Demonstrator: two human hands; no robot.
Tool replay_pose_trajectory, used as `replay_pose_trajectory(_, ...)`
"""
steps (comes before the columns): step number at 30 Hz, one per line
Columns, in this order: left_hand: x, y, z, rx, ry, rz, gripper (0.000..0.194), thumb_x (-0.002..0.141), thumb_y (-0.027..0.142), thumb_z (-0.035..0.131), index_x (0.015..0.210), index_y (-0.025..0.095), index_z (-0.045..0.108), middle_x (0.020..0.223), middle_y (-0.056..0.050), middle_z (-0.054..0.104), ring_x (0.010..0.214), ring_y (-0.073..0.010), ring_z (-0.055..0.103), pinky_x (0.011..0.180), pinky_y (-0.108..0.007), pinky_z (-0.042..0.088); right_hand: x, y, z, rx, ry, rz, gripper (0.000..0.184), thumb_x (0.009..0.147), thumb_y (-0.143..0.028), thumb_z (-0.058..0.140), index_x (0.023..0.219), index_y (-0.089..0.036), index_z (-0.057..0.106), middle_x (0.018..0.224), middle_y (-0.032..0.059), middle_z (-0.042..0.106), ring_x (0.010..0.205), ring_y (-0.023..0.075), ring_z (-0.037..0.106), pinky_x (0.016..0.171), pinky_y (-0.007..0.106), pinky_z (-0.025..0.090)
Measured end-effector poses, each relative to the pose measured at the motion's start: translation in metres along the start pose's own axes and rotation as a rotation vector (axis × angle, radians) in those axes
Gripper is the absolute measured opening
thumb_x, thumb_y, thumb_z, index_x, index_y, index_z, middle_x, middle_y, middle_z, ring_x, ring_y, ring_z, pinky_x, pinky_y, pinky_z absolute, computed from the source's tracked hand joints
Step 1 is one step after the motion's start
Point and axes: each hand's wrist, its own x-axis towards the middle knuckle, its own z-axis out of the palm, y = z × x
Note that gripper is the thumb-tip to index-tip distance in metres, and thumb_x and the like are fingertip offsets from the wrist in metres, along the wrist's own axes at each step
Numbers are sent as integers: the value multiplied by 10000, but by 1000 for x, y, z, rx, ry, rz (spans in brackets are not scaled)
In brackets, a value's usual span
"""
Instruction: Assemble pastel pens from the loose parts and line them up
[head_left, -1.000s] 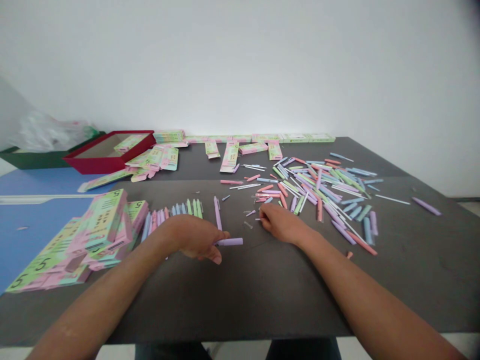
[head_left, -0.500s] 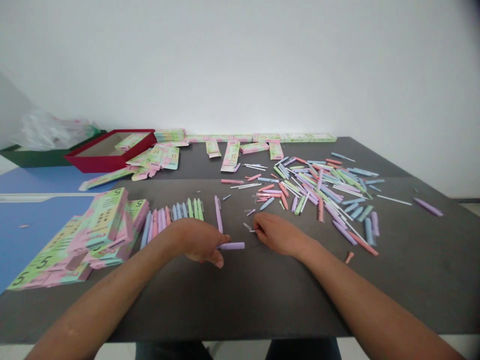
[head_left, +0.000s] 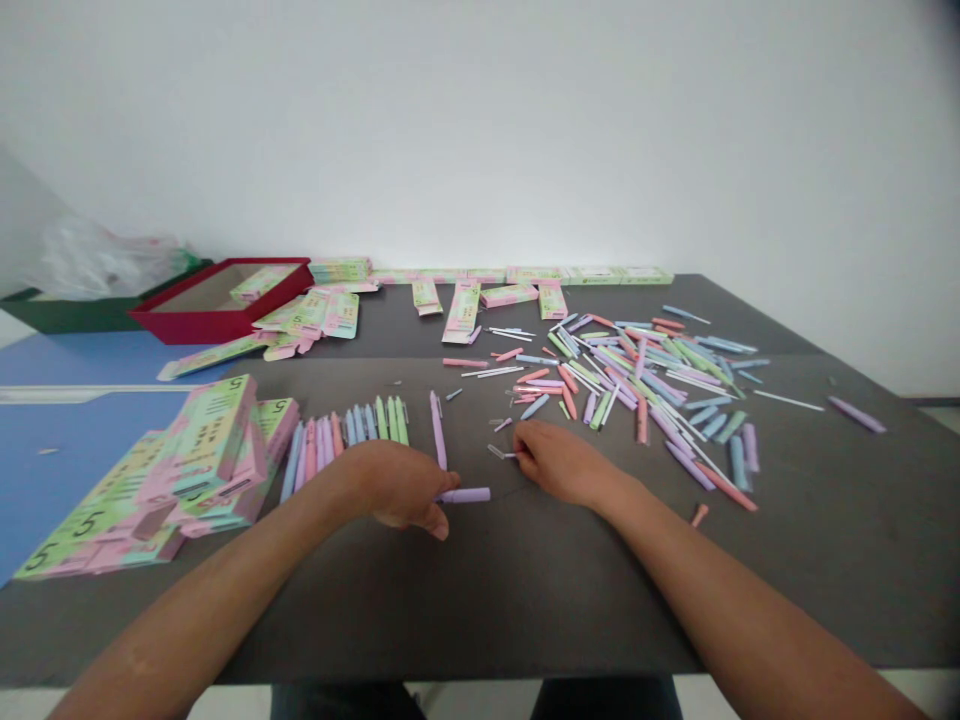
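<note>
My left hand (head_left: 405, 490) is closed around a purple pen barrel (head_left: 469, 495), which sticks out to the right just above the table. My right hand (head_left: 559, 462) pinches a small pen part with a clear piece (head_left: 496, 452) at its left end; the fingers hide the rest. A purple pen (head_left: 438, 430) lies just beyond my left fingers. Left of it is a row of finished-looking pens (head_left: 382, 418) in green, blue, pink and purple, partly covered by my left hand. Another small purple part (head_left: 502, 425) rests beyond my right fingertips.
Loose barrels, white refills and small parts form a pile (head_left: 637, 370) at the right. Printed pen boxes (head_left: 202, 440) are stacked at the left. Behind them stand a red tray (head_left: 191, 322) and a green tray (head_left: 82, 315) with a plastic bag. More flat boxes (head_left: 461, 312) lie along the back.
My right hand has shifted slightly right and away from me, with the small part in its fingers. My left hand and the purple barrel have barely moved.
</note>
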Motion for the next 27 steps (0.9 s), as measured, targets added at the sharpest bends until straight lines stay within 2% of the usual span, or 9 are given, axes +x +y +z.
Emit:
replay_pose_trajectory(6,1,2,2,-8,6,-18,636,805,445,561,1363,165,438,1100,-171,667,956,-315,621,683,-335,470,1,-2,1,-13,3,-14,69,825,-177,436,824,-189,504,893,53,610,808,162,552,703,251,366)
replay_pose_trajectory(14,2,4,5,-11,8,-40,646,807,444,568,1375,171,423,1170,-187,629,1012,-345,595,748,-382,474,0,-2,0,1,6,-28,57,810,-169,442,807,-189,494,882,48,606,800,161,545,687,252,358)
replay_pose_trajectory(27,-1,7,2,-19,-2,-20,628,812,432,568,1355,142,445,1121,-187,655,966,-347,616,724,-394,488,1,1,4,-2,10,-29,59,837,-182,448,830,-189,506,880,46,603,801,155,534,684,252,347)
